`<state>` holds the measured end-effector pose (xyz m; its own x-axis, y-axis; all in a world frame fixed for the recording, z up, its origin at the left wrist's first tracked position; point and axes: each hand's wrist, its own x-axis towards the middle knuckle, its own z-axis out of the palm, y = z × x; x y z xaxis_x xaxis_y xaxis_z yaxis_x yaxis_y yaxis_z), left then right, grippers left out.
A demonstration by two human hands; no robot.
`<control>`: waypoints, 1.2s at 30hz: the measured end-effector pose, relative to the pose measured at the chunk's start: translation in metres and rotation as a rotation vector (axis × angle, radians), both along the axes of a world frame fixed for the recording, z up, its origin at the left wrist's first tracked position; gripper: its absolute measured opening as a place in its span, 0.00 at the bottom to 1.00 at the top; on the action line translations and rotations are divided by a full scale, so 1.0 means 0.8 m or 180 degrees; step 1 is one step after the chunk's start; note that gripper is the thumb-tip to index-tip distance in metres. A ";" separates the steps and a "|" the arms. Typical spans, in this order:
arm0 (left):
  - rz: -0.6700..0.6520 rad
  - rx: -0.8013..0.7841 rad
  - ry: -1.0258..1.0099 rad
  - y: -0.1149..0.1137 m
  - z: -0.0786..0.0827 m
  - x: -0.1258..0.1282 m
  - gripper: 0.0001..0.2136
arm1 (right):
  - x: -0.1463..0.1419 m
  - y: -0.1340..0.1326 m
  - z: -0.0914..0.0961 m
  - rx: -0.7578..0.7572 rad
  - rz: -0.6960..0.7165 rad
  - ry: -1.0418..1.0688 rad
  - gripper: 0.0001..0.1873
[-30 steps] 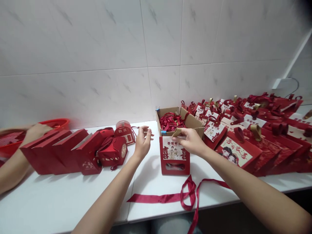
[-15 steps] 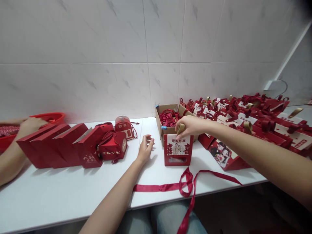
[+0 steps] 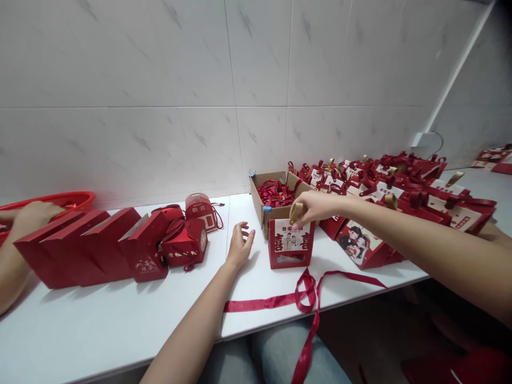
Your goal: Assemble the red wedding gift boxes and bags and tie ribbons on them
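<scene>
Pinching a red gift box (image 3: 291,244) by its gold loop (image 3: 296,213) in the right-hand grip (image 3: 311,208), probably to steady it upright on the white table (image 3: 100,325) before the cardboard box (image 3: 257,209); holding nothing in the loosely curled left-hand grip (image 3: 240,247), nearby.

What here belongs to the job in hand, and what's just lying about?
Likely part of the job:
small red gift box, gold loop in the right hand
loose red ribbon in front
carton of ribbons behind
similar boxes at right

Probably just lying about:
row of red boxes at left
tasselled red boxes beside them
</scene>
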<state>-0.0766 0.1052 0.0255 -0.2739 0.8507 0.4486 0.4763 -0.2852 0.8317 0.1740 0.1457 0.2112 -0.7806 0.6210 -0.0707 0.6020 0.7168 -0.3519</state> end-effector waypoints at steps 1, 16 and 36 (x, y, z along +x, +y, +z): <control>0.0002 0.0007 0.0025 0.002 -0.001 -0.001 0.15 | 0.001 -0.004 0.000 0.0007 -0.0033 -0.0069 0.15; -0.0012 0.0028 0.0208 0.013 -0.009 -0.010 0.15 | 0.021 -0.035 -0.015 0.0480 -0.0302 -0.0104 0.13; -0.0124 -0.0014 0.0320 0.011 -0.006 -0.008 0.15 | 0.017 -0.031 -0.029 0.0645 -0.0438 0.1039 0.10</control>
<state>-0.0830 0.1143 0.0203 -0.1942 0.8619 0.4684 0.5461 -0.3016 0.7815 0.1879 0.1206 0.1879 -0.6506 0.6970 0.3016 0.5772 0.7119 -0.4002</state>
